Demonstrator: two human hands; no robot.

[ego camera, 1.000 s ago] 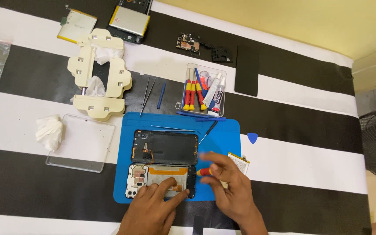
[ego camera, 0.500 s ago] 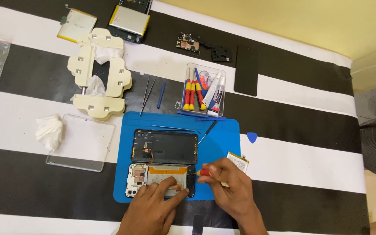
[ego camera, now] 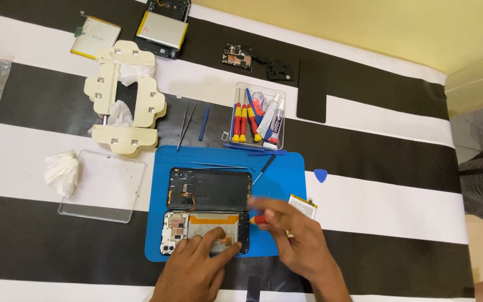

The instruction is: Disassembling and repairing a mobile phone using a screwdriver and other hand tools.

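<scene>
An opened phone body (ego camera: pixel 205 232) with an orange flex cable lies at the near edge of the blue work mat (ego camera: pixel 286 173). Its black back cover (ego camera: pixel 209 189) lies just beyond it. My left hand (ego camera: pixel 197 268) presses down on the phone body with spread fingers. My right hand (ego camera: pixel 292 235) grips a small red-handled screwdriver (ego camera: pixel 258 220) whose tip points at the right end of the phone body. A small battery (ego camera: pixel 303 206) lies beside my right hand, partly off the mat.
A clear tray (ego camera: pixel 258 117) of red screwdrivers and a glue tube stands behind the mat. Tweezers (ego camera: pixel 183 126), a blue pry tool (ego camera: pixel 203 123), a cream clamp jig (ego camera: pixel 124 98), a clear phone case (ego camera: pixel 104 187), tissue (ego camera: pixel 62 170), a blue pick (ego camera: pixel 320 175) and spare phone parts lie around.
My right hand has shifted slightly with the screwdriver at the phone's right end. My left hand stays on the phone body.
</scene>
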